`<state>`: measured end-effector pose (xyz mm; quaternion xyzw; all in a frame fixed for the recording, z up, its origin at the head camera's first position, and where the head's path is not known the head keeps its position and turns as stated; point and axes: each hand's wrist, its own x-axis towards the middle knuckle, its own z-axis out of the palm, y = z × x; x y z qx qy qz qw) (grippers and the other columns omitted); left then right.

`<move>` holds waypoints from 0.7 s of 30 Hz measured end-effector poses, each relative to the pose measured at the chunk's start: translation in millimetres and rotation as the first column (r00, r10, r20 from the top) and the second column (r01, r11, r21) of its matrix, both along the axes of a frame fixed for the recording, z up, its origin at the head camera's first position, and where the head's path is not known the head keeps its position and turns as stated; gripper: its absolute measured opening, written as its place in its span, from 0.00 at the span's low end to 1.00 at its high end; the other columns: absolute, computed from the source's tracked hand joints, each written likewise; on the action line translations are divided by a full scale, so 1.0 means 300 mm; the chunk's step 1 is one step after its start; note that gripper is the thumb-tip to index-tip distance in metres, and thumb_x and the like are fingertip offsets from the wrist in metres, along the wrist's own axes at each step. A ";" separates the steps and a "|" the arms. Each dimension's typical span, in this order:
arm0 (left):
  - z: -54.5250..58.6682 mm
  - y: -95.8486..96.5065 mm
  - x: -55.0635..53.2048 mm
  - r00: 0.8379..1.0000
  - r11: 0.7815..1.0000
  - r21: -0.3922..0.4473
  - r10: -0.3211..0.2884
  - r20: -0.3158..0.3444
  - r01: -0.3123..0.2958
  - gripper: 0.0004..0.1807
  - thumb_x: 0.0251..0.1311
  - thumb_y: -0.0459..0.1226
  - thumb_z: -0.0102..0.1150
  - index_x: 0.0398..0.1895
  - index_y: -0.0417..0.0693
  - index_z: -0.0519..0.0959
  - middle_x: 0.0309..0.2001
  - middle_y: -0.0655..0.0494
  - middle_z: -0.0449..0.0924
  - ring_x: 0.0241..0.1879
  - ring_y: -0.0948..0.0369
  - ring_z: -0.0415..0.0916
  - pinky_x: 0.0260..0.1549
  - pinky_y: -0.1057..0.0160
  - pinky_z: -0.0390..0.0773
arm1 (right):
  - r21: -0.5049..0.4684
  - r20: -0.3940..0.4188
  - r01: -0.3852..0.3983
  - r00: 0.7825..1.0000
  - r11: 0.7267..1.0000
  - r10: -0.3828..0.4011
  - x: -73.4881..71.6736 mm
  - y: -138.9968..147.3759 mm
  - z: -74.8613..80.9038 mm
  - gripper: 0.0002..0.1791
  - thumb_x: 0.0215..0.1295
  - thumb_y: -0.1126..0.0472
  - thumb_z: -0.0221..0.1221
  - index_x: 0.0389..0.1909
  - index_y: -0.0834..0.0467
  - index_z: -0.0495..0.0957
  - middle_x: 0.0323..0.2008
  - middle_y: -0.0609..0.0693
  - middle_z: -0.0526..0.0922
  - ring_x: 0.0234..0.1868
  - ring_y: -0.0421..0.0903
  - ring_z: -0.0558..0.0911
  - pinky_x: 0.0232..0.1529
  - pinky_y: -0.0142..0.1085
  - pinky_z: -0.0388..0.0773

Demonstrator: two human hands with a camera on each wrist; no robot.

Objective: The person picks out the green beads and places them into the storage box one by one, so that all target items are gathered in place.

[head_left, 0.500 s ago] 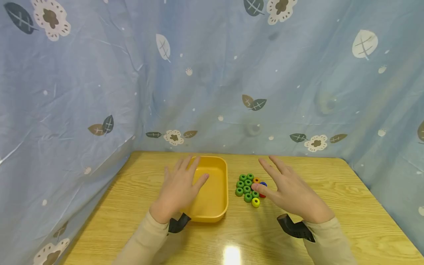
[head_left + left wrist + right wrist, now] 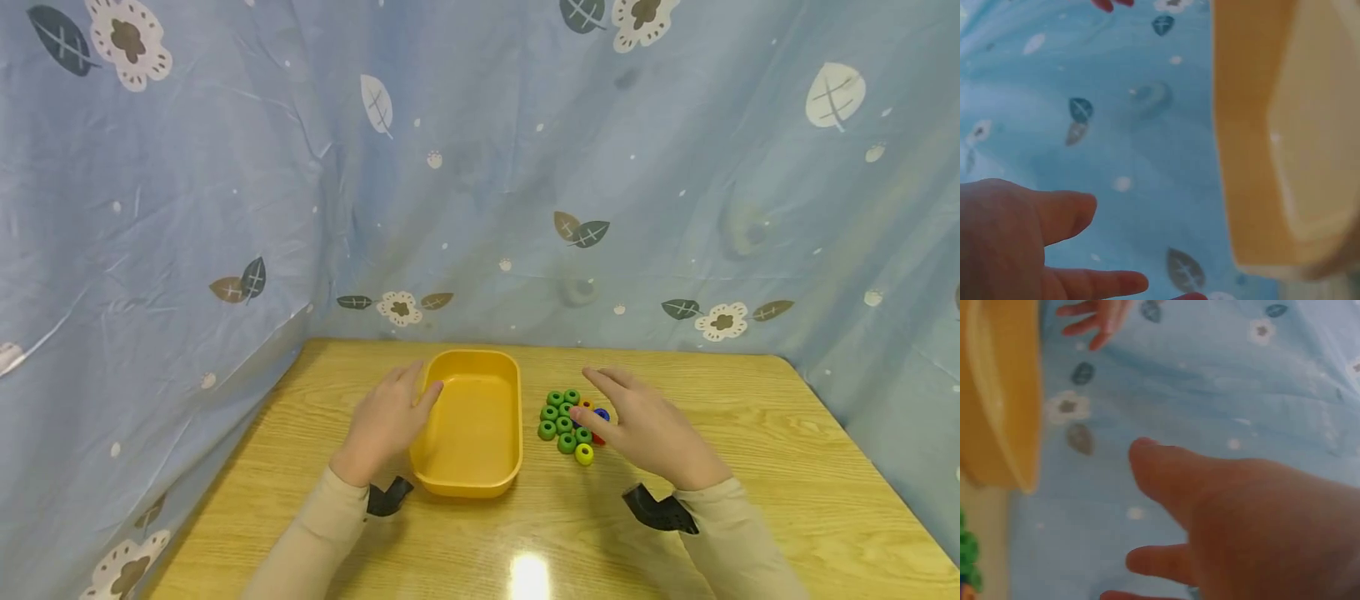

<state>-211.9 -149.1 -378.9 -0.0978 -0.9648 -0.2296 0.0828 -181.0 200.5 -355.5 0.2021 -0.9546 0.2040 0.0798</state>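
Note:
A yellow rectangular tray with nothing in it lies on the wooden table, left of the middle. Beside its left wall is my left hand, fingers extended and thumb apart, holding nothing; in the left wrist view the tray's wall stands to the right of that hand. To the right of the tray sits a cluster of small ring-shaped beads, mostly green beads, with a yellow bead, a blue bead and orange and red ones. My right hand hovers over the cluster's right side, fingers extended, partly hiding it.
The wooden table spreads out on both sides. A blue patterned curtain hangs behind and along the sides. Each wrist carries a black strap mount.
My left hand has moved left, off the tray's left part, uncovering it. The right hand has shifted slightly, its fingers lower and closer together. The head view has tilted a little.

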 end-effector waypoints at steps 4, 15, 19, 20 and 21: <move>-0.030 -0.032 -0.021 0.999 0.999 0.028 0.027 0.043 -0.029 0.35 0.79 0.55 0.48 0.74 0.36 0.68 0.66 0.35 0.77 0.61 0.39 0.79 0.58 0.38 0.78 | -0.007 -0.045 -0.033 0.998 0.999 0.032 -0.024 -0.009 -0.065 0.34 0.73 0.43 0.63 0.70 0.60 0.74 0.64 0.63 0.79 0.56 0.61 0.85 0.53 0.56 0.83; -0.132 -0.073 -0.054 0.987 0.995 0.076 0.047 0.151 -0.059 0.32 0.79 0.55 0.46 0.68 0.36 0.74 0.57 0.36 0.83 0.52 0.42 0.83 0.51 0.41 0.80 | 0.035 -0.116 -0.052 0.992 0.998 0.055 -0.050 -0.045 -0.208 0.28 0.64 0.50 0.72 0.59 0.62 0.82 0.51 0.59 0.85 0.35 0.46 0.85 0.37 0.41 0.84; -0.173 -0.079 -0.055 0.983 0.991 0.121 0.038 0.180 -0.061 0.29 0.80 0.53 0.47 0.66 0.38 0.75 0.44 0.43 0.87 0.36 0.53 0.83 0.41 0.49 0.81 | 0.047 -0.127 -0.049 0.990 0.998 0.055 -0.053 -0.048 -0.242 0.27 0.63 0.52 0.73 0.58 0.62 0.82 0.52 0.62 0.84 0.44 0.57 0.88 0.43 0.51 0.86; -0.182 -0.079 -0.054 0.982 0.989 0.136 0.035 0.187 -0.061 0.28 0.80 0.52 0.46 0.66 0.39 0.76 0.39 0.46 0.86 0.31 0.55 0.81 0.37 0.51 0.81 | 0.051 -0.133 -0.049 0.990 0.997 0.056 -0.055 -0.048 -0.249 0.27 0.63 0.52 0.74 0.58 0.62 0.82 0.52 0.62 0.84 0.45 0.58 0.87 0.43 0.51 0.86; -0.190 -0.080 -0.053 0.982 0.987 0.148 0.028 0.189 -0.057 0.28 0.81 0.52 0.46 0.66 0.39 0.76 0.33 0.48 0.85 0.27 0.57 0.78 0.33 0.54 0.79 | 0.051 -0.141 -0.054 0.988 0.997 0.060 -0.057 -0.048 -0.257 0.27 0.62 0.52 0.74 0.57 0.62 0.83 0.52 0.62 0.84 0.46 0.59 0.87 0.44 0.52 0.86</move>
